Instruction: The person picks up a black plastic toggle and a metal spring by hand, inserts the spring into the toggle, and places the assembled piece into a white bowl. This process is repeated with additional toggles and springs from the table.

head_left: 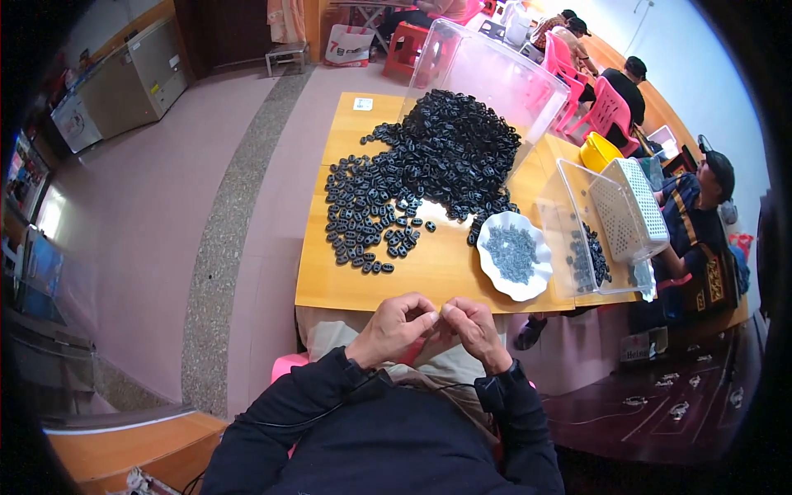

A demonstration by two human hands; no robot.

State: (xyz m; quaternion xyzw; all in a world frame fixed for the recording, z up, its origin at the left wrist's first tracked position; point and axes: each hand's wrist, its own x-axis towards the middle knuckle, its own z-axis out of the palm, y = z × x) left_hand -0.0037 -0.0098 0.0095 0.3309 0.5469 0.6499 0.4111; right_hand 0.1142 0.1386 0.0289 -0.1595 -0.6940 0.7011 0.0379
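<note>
My left hand [398,327] and my right hand [477,328] meet above my lap, just in front of the table's near edge. Thumb and forefinger of each are pinched together, their tips almost touching. Whatever lies between them is too small or hidden to make out. Ahead of them on the wooden table [363,290] spreads a heap of small black oval pieces [450,144] with holes, looser toward me. To the right of the heap, a white scalloped dish [536,285] holds many tiny grey, see-through pieces [510,252].
A clear plastic bin [540,107] lies tipped behind the heap. At the right stand a clear tray [577,290] with more black pieces, a white perforated basket [631,206] and a yellow bowl [601,151]. Beyond the basket sits a person [697,206]; others sit on pink chairs farther back.
</note>
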